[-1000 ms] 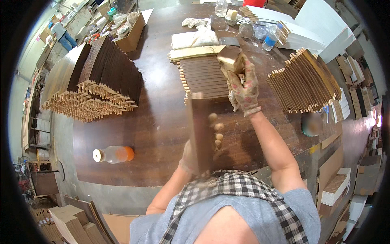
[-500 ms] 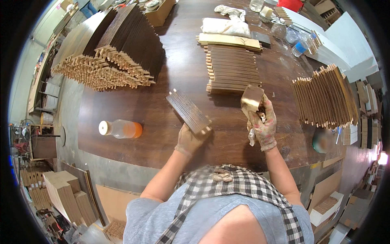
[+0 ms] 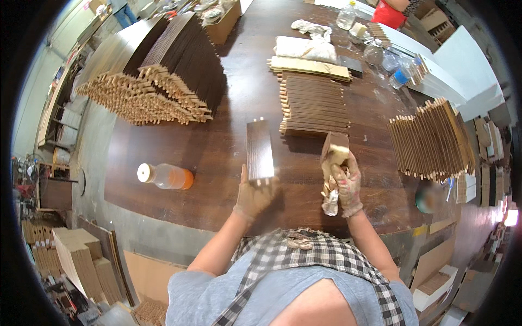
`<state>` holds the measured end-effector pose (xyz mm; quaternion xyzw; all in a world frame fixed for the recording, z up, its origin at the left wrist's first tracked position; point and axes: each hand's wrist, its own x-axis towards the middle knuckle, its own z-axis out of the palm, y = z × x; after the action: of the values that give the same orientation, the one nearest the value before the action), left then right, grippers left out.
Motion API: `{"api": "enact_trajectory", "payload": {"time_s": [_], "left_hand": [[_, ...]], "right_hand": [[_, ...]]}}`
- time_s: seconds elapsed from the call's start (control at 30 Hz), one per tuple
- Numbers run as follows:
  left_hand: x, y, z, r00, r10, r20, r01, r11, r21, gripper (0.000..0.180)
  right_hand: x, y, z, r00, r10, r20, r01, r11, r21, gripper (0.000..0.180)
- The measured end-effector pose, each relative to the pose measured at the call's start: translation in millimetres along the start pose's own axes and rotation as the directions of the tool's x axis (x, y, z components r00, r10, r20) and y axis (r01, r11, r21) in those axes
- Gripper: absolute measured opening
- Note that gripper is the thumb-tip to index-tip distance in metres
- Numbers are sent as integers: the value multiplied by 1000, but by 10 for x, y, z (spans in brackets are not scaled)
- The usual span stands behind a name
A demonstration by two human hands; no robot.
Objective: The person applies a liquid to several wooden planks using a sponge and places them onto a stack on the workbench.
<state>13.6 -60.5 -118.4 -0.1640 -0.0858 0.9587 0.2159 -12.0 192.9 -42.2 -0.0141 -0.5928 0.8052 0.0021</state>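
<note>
My gloved left hand [image 3: 256,196] grips the near end of a short dark brown wooden slat [image 3: 260,149] with pale dowels at both ends. The slat stands out away from me over the table, light shining off its face. In my gloved right hand [image 3: 348,182] is a sponge block [image 3: 335,149], brown-stained on top and pale on its side. A crumpled, stained cloth [image 3: 330,202] hangs below that hand's fingers. Just beyond my right hand lies a row of dark dowelled slats [image 3: 314,103].
Tall stacks of dowelled boards [image 3: 185,65] stand at the far left. Nearer lies a bottle of orange liquid [image 3: 166,176]. On the right are more slats [image 3: 429,141] and a water bottle [image 3: 399,77]. A folded white cloth [image 3: 305,50] lies at the back.
The slat in my left hand has turned from slanting to nearly straight ahead, showing a shiny face. My right hand with the sponge has come slightly nearer and to the left.
</note>
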Motion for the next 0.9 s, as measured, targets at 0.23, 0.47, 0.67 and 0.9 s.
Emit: {"api": "enact_trajectory", "payload": {"time_s": [0.23, 0.47, 0.67, 0.9], "left_hand": [[-153, -397, 420, 967, -184, 176, 76, 867, 492, 61], [135, -635, 565, 883, 309, 353, -381, 34, 924, 47], [72, -671, 729, 972, -117, 205, 44, 942, 332, 73], [101, -304, 743, 987, 7, 158, -53, 955, 292, 82]], "right_hand": [[245, -152, 552, 997, 73, -16, -44, 751, 659, 40], [170, 112, 710, 917, -183, 354, -114, 730, 674, 51], [168, -162, 509, 976, -64, 208, -6, 948, 318, 59], [-98, -853, 121, 843, -56, 536, 457, 601, -656, 54]]}}
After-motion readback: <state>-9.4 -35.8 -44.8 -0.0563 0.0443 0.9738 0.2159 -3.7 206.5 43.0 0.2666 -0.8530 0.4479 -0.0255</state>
